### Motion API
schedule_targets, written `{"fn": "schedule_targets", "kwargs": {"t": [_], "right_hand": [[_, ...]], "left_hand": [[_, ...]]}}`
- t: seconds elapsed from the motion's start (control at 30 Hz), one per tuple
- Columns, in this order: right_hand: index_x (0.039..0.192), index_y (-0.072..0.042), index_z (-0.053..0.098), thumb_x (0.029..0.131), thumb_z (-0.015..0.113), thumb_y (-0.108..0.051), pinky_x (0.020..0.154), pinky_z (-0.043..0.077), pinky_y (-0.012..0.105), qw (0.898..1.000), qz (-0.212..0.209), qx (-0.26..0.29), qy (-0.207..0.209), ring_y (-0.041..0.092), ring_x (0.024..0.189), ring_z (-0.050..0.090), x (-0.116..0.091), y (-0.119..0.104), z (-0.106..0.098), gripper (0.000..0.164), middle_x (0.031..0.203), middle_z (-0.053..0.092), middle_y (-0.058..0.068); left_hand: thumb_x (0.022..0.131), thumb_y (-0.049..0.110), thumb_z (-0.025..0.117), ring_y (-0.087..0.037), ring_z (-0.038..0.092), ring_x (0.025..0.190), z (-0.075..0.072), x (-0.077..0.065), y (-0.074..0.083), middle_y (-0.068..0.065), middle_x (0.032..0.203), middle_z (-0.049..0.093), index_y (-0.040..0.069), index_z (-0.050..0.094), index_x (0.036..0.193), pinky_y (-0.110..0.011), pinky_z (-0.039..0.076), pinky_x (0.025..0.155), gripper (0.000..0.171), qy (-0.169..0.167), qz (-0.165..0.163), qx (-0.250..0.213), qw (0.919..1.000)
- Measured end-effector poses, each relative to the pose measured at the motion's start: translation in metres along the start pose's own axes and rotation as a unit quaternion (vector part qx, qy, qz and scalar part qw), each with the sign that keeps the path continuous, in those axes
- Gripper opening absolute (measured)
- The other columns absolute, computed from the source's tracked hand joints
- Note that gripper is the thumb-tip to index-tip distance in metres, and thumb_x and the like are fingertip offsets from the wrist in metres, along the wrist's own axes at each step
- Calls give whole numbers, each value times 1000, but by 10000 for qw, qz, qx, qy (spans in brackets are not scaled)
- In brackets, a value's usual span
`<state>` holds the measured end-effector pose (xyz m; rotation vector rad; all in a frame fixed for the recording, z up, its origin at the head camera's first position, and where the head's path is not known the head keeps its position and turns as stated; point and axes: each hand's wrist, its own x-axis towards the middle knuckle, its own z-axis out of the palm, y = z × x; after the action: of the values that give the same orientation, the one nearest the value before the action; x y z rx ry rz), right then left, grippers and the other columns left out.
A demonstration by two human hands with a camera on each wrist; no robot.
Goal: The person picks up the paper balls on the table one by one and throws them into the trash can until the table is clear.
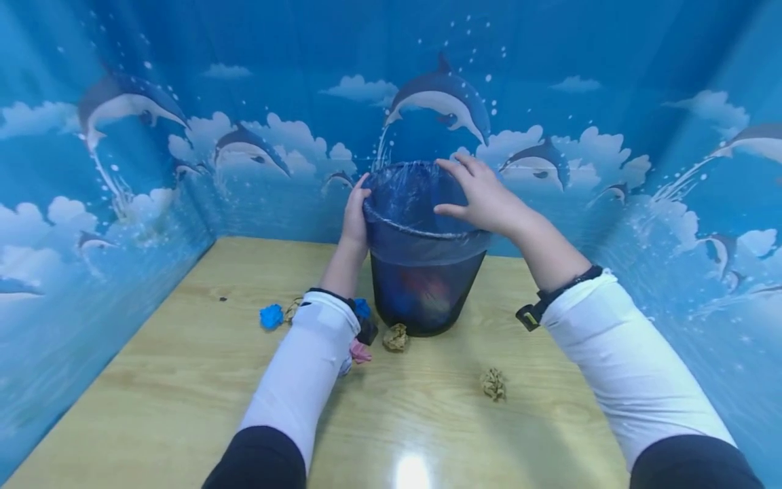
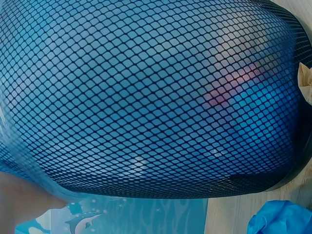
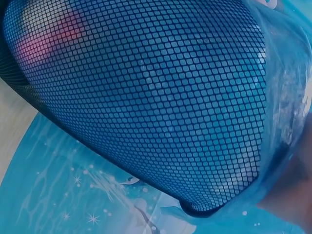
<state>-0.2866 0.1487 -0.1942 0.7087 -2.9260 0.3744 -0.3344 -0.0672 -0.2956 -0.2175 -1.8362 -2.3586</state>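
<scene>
A black mesh wastebasket (image 1: 421,305) stands on the wooden table, lined with a translucent blue plastic bag (image 1: 421,251) folded over its rim. My left hand (image 1: 356,217) grips the rim on the left, thumb near the top edge. My right hand (image 1: 485,197) lies over the right side of the rim, fingers spread and thumb above the opening. Through the mesh, red and blue crumpled pieces (image 2: 256,114) show low inside. Both wrist views are mostly filled by the mesh wall, with only part of each hand at the edge.
A brown crumpled paper ball (image 1: 396,337) lies at the basket's foot, another brown ball (image 1: 493,384) nearer to the right. Left of the basket are a blue ball (image 1: 271,316) and a pink ball (image 1: 360,352), partly behind my left sleeve. A dolphin-print curtain (image 1: 275,81) surrounds the table (image 1: 183,401).
</scene>
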Motion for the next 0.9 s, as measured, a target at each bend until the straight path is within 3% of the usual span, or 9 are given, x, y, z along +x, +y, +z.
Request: {"fn": "schedule_targets", "kwargs": {"t": [0.37,0.9], "right_hand": [[157,-25,8,97,46,-53,113,1,68,9998,71,-133,-99,36,149,-12,-8,13,-4,77,163,-9,9],[157,-25,8,97,45,-55,111,0,71,9996,189,-192,-4,37,148,-15,-40,30,-13,77,163,-10,9]], "left_hand": [[96,34,33,-22,22,147,2,1,2,2,161,20,28,31,152,-47,20,119,56,2,2,25,10000],[96,34,34,-23,20,148,1,2,1,2,162,19,27,31,152,-49,18,119,56,21,-59,59,10000]]}}
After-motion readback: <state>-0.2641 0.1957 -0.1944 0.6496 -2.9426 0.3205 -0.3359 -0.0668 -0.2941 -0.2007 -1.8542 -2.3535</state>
